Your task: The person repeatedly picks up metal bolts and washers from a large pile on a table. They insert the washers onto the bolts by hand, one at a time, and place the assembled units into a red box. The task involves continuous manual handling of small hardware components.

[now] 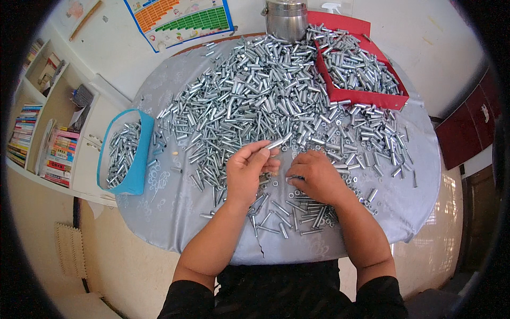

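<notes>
The person's left hand (pixel 246 169) is raised just above the table, thumb and fingertips pinched together on a shiny metal piece (pixel 277 142) that slants away to the upper right, its far end standing out past the fingers toward the heap. The right hand (pixel 319 174) sits low beside it, back upward, fingers bent in and half closed; a bit of something silvery shows by the thumb, but I can't tell whether it is gripped. Beyond both hands spreads a big heap of bolts and tubes (pixel 244 95) on the table's grey cloth (pixel 164 223), with small rings (pixel 275 183) scattered near the fingers and loose bolts (pixel 319 218) lying between the forearms. At the far right a red box (pixel 372 99) is packed with metal pieces, and at the left edge a blue basket (pixel 139 178) holds plenty more. A steel pot (pixel 287 22) stands at the back, its top cut off. Whether the pinched piece is a bolt or a tube is hard to make out, and the right fingertips are hidden under that hand.
</notes>
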